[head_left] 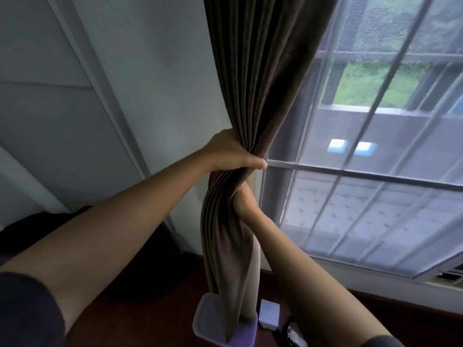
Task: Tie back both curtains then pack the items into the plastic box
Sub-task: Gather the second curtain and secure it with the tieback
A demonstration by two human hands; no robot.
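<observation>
The long brown pleated fabric curtain (260, 83) hangs at the left edge of the window, gathered into a tight bunch about halfway down. The left hand (233, 151) grips that bunch, with its fingers curled round the folds and the thumb tip showing on the window side. Just below it, the right hand (241, 199) presses against the right side of the twisted fabric. Its fingers are hidden behind the cloth, so I cannot tell whether it grips or only touches. Below the hands the curtain falls in a narrower column, and its hem reaches down over a pale lilac plastic box (208, 319) on the dark reddish wooden floor (150, 321). Whether the hem touches the box is unclear. A small white rectangular box (269, 313) lies just beside the lilac one, on its right. Behind the curtain stands a white wall (162, 96), and to the right is the mesh-screened window with grey bars (375, 171).
</observation>
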